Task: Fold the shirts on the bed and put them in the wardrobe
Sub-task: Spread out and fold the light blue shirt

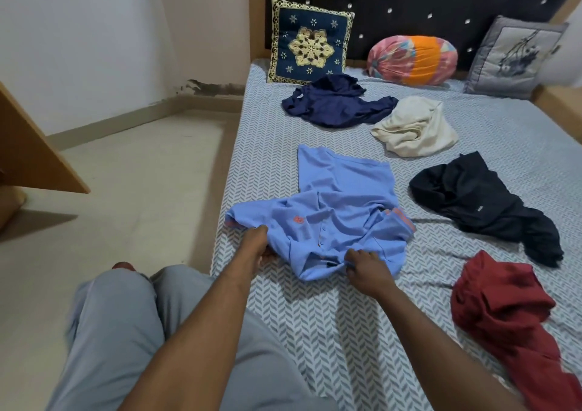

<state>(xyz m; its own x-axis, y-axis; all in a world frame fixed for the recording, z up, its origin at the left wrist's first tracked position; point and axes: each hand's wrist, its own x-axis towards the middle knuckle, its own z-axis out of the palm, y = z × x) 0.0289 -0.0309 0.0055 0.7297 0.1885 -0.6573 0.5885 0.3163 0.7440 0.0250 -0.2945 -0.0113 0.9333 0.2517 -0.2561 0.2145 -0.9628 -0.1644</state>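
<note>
Blue shirt [330,218] is bunched at the left edge of the bed [315,316], gripped at its near end by curled fingers of the left hand [256,243] and right hand [367,267], probably to be pulled flat for folding, with red shirt [504,316], black shirt [478,202], white shirt [415,127] and navy shirt [333,105] heaped well clear, so nothing's really in the way.

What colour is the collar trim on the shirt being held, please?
Salmon-orange collar trim on the light blue shirt, seen in the head view.
</note>
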